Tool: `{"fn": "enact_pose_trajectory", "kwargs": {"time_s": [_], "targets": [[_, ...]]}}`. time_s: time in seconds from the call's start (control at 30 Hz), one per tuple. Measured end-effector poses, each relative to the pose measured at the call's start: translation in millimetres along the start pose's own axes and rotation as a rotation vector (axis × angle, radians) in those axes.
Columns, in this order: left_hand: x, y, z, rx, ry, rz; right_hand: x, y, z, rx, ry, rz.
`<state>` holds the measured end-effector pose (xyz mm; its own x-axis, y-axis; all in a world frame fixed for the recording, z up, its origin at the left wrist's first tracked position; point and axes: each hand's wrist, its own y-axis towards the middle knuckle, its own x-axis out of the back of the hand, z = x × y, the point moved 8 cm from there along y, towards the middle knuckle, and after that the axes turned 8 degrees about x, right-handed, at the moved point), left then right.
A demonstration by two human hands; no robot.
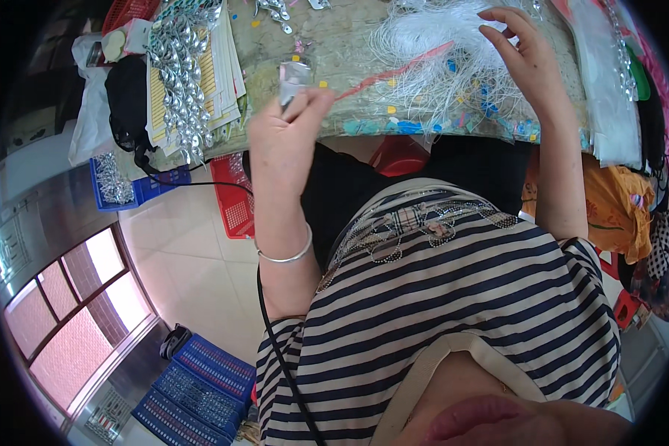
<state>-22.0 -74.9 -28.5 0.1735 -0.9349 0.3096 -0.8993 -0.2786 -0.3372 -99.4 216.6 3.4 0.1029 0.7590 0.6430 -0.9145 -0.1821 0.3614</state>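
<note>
My left hand (284,141) is closed in a pinch above the table's near edge. A shiny silvery piece (296,72) sticks up past its fingers, and part of it is hidden by them. To the right lies a tangled heap of white string (424,37). My right hand (526,56) hovers over the heap's right side, thumb and fingers apart, with nothing visible between them. A red strand (394,73) runs from near my left hand across the strings.
Silver twisted ornaments (182,97) lie on striped cards (227,82) at the table's left, beside a black bag (128,100). Clear plastic sheets (609,89) hang over the right side. Blue (167,182) and red baskets (234,208) stand below. A black cable (264,297) passes my left arm.
</note>
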Motion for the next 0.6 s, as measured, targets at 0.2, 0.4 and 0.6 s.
{"fn": "enact_pose_trajectory", "kwargs": {"time_s": [0.2, 0.4, 0.6], "targets": [[-37.5, -16.1, 20.3, 0.047, -0.072, 0.191, -66.0, -31.8, 68.0, 0.261, 0.247, 0.27], [-37.9, -21.2, 24.7, 0.116, -0.171, 0.301, -99.2, -48.2, 79.6, 0.213, 0.239, 0.443], [-35.9, -25.6, 27.9, 0.102, -0.207, 0.347, -104.9, -54.6, 79.4, 0.074, 0.429, 0.495]]}}
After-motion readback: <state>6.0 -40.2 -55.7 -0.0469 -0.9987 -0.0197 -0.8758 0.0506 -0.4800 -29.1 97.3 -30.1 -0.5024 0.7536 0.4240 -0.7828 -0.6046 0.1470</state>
